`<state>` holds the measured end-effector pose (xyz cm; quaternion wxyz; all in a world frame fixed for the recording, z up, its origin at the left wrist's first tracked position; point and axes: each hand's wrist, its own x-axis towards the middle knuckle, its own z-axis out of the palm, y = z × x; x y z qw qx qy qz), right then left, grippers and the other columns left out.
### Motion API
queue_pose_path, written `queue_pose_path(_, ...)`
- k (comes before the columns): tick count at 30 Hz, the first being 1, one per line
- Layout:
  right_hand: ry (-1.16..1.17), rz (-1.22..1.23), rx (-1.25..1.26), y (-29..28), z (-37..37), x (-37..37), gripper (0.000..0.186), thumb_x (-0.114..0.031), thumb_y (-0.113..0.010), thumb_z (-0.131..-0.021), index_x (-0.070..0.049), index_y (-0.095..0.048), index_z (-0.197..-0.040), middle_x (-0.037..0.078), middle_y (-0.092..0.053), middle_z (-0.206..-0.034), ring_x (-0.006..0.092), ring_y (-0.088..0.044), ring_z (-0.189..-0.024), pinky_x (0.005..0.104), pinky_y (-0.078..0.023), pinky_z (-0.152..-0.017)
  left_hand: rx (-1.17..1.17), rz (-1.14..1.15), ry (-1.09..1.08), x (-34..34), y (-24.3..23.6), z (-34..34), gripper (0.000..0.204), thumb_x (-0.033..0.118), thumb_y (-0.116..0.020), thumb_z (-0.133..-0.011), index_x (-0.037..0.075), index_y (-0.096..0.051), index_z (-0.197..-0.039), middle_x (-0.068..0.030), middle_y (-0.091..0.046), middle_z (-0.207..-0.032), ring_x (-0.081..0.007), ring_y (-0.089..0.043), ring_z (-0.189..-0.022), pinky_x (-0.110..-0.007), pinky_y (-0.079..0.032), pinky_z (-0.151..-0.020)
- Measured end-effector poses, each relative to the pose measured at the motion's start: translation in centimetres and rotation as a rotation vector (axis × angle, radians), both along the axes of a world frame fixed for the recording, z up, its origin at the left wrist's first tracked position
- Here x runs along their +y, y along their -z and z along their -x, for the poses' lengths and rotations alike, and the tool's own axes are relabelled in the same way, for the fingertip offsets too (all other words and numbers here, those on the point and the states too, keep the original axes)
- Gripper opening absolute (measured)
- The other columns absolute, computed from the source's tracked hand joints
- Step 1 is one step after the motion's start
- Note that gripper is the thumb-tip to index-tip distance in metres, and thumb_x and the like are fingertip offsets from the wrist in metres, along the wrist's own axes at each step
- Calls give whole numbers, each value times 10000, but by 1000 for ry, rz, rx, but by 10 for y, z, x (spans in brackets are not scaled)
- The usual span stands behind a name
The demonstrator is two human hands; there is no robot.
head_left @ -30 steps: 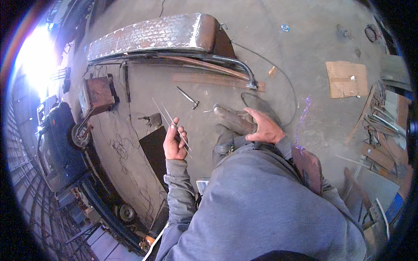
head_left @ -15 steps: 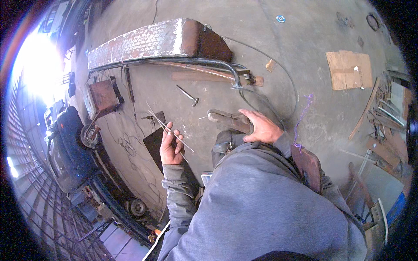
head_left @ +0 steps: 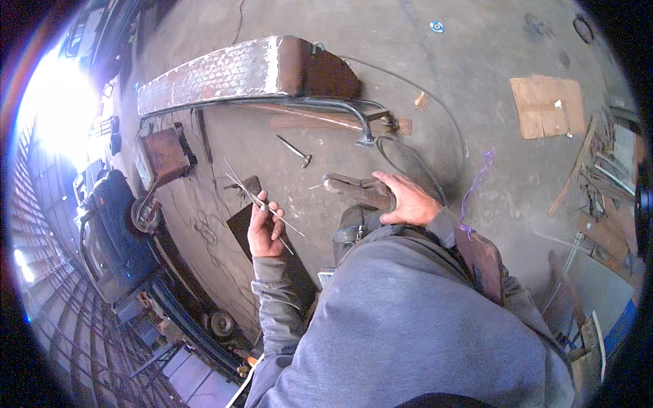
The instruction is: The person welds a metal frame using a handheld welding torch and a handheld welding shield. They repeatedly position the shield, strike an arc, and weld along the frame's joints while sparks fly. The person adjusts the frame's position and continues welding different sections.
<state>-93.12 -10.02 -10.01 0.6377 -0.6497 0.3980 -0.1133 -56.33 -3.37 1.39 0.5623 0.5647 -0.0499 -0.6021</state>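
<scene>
My left hand (head_left: 265,228) is closed on thin metal rods (head_left: 243,182), which cross and point up and forward. My right hand (head_left: 411,200) has thumb and fingers apart, lying against the worn brown boot (head_left: 350,190) on my raised foot. A steel hammer (head_left: 289,148) lies on the concrete beyond my hands. Behind the rods are a small dark clamp-like tool (head_left: 250,185) and a dark flat sheet (head_left: 241,228), partly hidden by my arm. A purple string (head_left: 479,180) hangs from a brown flap (head_left: 479,265) at my right side.
A long metal frame with a flaking panel (head_left: 218,75) lies ahead, with a cable (head_left: 449,119) looping beside it. Left are a rusty box (head_left: 163,153) and a large dark vehicle-like body (head_left: 119,224). Cardboard (head_left: 544,105) and scrap pieces (head_left: 605,224) lie at the right.
My left hand has drifted slightly leftward, and the rods now cross rather than run parallel. My right hand stays at the boot. The surroundings have shifted a little as my head moved.
</scene>
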Motion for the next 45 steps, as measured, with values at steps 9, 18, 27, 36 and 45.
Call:
queue_pose_path(9, -37, 75, -37, 0, -8, -8, 1085, -316, -857, -665, -71, -345, -1590, 273, -494, -1475, 436, -469, -1384, 463, -394, -1174, -17, 24, -228, 7, 14, -8, 242, 159, -651, -1031, 84, -598, -1255, -115, -702, -1064, -237, -710, -922, -202, -421, -427)
queue_pose_path(18, -91, 164, 41, -25, -38, -8, 1103, -318, -875, -656, -75, -345, -1591, 261, -486, -1498, 433, -447, -1406, 478, -348, -1200, -53, 93, -374, 24, 41, -22, 225, 220, -715, -1001, 162, -604, -1187, -86, -688, -1185, -225, -701, -1014, -206, -373, -440)
queue_pose_path(27, -65, 283, 156, -53, -88, 25, 1083, -278, -876, -660, -89, -351, -1588, 243, -495, -1490, 411, -465, -1392, 466, -372, -1186, 28, 221, -450, 42, 42, -44, 255, 147, -639, -1037, 103, -517, -1256, -149, -680, -1122, -271, -730, -953, -207, -385, -415)
queue_pose_path(36, 70, 448, 191, -53, -132, 71, 1076, -253, -878, -667, -63, -342, -1581, 245, -504, -1483, 414, -482, -1381, 464, -399, -1165, 14, 40, -86, 98, 41, -93, 305, 120, -621, -1007, -10, -589, -1281, -93, -674, -894, -98, -585, -616, -190, -362, -410)
queue_pose_path(45, 88, 528, 329, -57, -165, 92, 1004, -236, -872, -690, -41, -375, -1540, 244, -526, -1448, 418, -508, -1335, 483, -419, -1133, 225, 225, 165, 93, 11, -79, 371, 186, -613, -1039, 27, -575, -1372, -35, -621, -880, -71, -571, -649, -162, -349, -395)
